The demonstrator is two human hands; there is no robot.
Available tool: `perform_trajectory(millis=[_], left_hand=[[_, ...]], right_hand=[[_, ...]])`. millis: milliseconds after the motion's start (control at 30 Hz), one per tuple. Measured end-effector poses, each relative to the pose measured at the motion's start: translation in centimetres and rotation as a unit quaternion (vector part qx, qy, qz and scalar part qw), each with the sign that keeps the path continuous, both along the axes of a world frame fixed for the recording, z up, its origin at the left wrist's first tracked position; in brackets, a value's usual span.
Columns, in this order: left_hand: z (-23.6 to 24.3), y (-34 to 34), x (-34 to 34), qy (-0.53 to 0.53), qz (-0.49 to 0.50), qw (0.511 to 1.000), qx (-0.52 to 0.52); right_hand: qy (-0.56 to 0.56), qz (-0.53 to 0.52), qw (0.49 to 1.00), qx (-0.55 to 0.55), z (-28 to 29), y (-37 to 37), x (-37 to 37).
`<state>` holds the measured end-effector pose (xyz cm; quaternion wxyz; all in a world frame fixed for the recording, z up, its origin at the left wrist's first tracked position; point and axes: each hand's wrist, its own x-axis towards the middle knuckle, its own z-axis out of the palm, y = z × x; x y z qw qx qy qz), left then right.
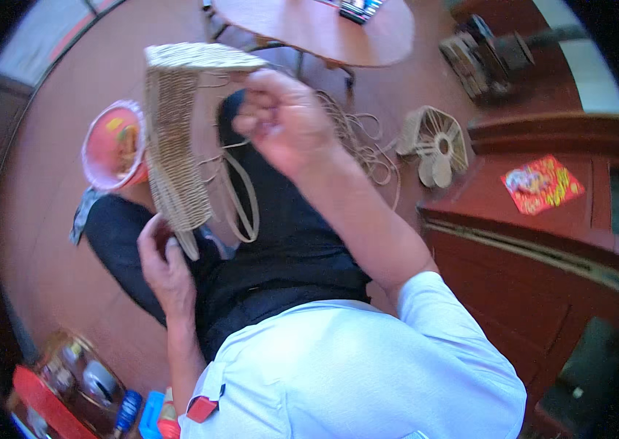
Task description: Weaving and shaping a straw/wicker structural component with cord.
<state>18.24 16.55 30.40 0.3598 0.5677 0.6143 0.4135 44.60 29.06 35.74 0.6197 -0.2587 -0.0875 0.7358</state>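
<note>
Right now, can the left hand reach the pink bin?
Probably yes, with a lean: the pink bin stands just beyond the left knee, its opening largely clear, though that knee sits between it and the left hand.

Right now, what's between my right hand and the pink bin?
In the head view, the woven piece, upright beside the bin, with loose strands and your black-clad knee toward your right hand.
</note>
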Motion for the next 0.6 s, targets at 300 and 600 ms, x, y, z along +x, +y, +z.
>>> perform_trajectory(millis=[300,600], left_hand=[[-0.4,4.2,-0.5,0.164,-0.059,0.985,0.007],[0.4,9.9,-3.3,0.145,-0.115,0.982,0.025]], right_hand=[[0.028,-0.038,0.999,-0.015,-0.2,-1.7,2.1],[-0.050,-0.055,0.997,0.004,-1.8,-0.5,2.6]])
